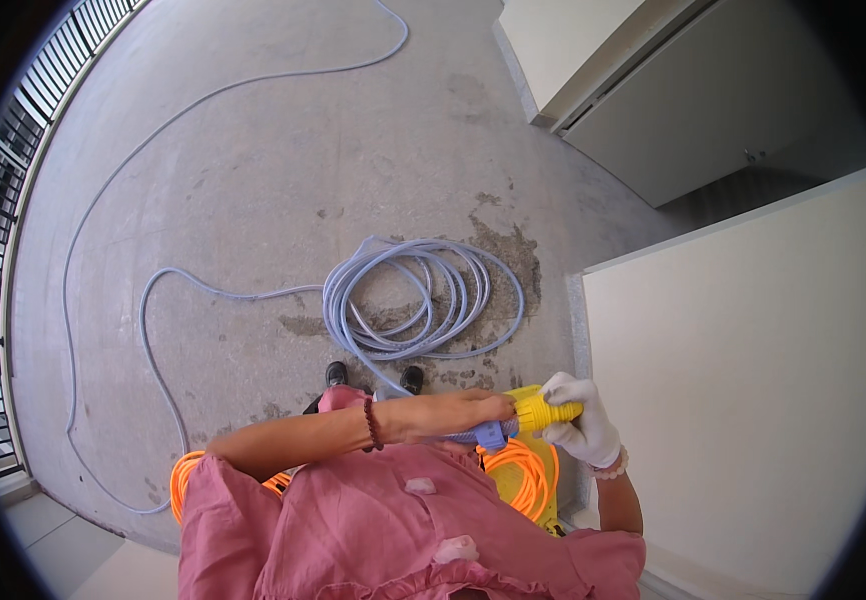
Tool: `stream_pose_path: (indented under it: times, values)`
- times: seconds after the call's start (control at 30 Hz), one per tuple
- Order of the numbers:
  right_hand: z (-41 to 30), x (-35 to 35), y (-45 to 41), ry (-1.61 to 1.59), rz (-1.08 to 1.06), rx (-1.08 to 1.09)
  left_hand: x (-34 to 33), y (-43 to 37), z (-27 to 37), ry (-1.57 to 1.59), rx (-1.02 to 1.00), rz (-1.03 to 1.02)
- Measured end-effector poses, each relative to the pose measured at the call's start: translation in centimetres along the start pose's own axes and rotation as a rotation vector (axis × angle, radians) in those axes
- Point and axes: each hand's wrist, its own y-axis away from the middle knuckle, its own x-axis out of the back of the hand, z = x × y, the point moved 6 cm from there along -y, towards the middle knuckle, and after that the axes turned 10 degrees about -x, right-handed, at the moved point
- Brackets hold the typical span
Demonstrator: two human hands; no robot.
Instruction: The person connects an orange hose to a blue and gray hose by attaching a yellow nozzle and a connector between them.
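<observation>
My bare left hand (481,411) reaches across my body and grips the end of a clear bluish braided hose (451,436). A blue clamp-like piece (490,436) sits on the hose just below the fingers. My right hand (586,424), in a white glove, has its fingers around a ribbed yellow hose fitting (538,413) at that end. The joint between hose and fitting is partly hidden by my left hand. From my hands the hose runs down to a loose coil (410,300) on the concrete floor before my shoes (412,379).
Orange hose or cable (519,480) lies looped against a yellow object (506,486) at my right; more orange loops (183,480) show at my left. A long hose run (102,187) crosses the floor. Damp patches (511,255), a railing (42,97), a wall (733,360) and a grey door (703,97) surround it.
</observation>
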Motion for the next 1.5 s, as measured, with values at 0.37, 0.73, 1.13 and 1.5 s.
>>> stream_pose_path:
  times: [0.37,0.73,1.13,1.5]
  values:
    - [-0.9,-0.7,-0.2,0.052,-0.073,0.084,-0.5,0.9,-0.6,0.205,0.029,-0.094]
    - [-1.9,-0.9,-0.3,0.175,-0.139,0.039,-1.0,1.0,-1.0,0.133,0.019,0.016]
    - [-2.1,-0.7,0.1,0.163,-0.19,0.032,-1.4,1.0,-1.8,0.148,0.08,0.0]
    - [0.1,-0.3,-0.1,0.039,-0.121,-0.221,-1.1,0.7,0.6,-0.461,-0.349,0.165]
